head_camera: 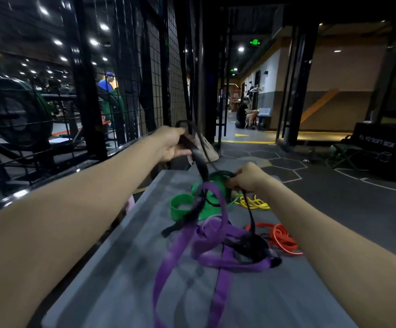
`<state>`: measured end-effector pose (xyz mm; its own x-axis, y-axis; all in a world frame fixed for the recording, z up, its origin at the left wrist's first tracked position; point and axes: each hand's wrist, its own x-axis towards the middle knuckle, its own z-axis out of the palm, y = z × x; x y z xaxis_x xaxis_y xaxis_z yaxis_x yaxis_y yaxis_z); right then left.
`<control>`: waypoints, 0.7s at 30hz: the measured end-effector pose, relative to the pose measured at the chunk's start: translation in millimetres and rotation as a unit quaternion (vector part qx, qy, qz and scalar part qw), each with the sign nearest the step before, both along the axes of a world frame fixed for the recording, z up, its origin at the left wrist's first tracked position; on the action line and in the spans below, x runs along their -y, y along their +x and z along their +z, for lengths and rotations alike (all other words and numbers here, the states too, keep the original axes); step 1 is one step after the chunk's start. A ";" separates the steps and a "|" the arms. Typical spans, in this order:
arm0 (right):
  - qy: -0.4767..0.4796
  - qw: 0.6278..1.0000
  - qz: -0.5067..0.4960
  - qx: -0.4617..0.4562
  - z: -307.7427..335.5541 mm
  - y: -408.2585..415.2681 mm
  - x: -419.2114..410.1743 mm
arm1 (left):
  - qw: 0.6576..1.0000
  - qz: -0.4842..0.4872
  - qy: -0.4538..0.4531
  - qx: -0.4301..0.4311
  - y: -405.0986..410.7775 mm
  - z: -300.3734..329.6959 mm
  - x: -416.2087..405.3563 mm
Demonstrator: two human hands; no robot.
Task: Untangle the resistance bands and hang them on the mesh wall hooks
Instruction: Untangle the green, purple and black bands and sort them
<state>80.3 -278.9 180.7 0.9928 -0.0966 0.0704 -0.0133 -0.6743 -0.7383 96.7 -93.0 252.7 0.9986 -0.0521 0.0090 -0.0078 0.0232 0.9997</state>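
A tangle of resistance bands lies on a grey table (111, 280). My left hand (172, 143) is raised above the table's far end, closed around a black band (198, 159) that runs down into the pile. My right hand (246, 177) grips another stretch of the same black band, lower and to the right. A purple band (213, 235) is looped through the black one and trails toward me. A green band (182, 207) lies behind it, a yellow band (253, 202) at the far right, a red band (280, 235) on the right. The black mesh wall (164, 79) stands to the left.
Black bands hang on the mesh wall (149, 95) beyond my left hand. A black soft box (381, 150) and a folding stool (343, 150) stand on the floor at right. Two people are far off, one behind the mesh (108, 91), one crouching in the corridor (243, 114).
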 end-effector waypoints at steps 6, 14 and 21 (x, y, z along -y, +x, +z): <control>0.169 0.980 0.093 0.044 21.2 -10.7 -17.1 | 0.998 -0.053 0.021 -0.015 -12.5 11.4 32.2; 0.183 0.977 0.092 0.058 27.7 -14.0 -18.8 | 0.994 -0.106 0.010 0.001 -16.2 10.1 37.0; 0.184 0.976 0.074 0.093 18.8 -11.0 -34.8 | 0.985 -0.097 0.131 0.059 -24.1 -11.2 19.3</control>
<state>69.3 -244.2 199.5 0.9711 -0.0054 0.2386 0.2219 -0.3475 -0.9110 72.6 -112.3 241.5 0.9628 -0.2567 0.0844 -0.1441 -0.2233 0.9640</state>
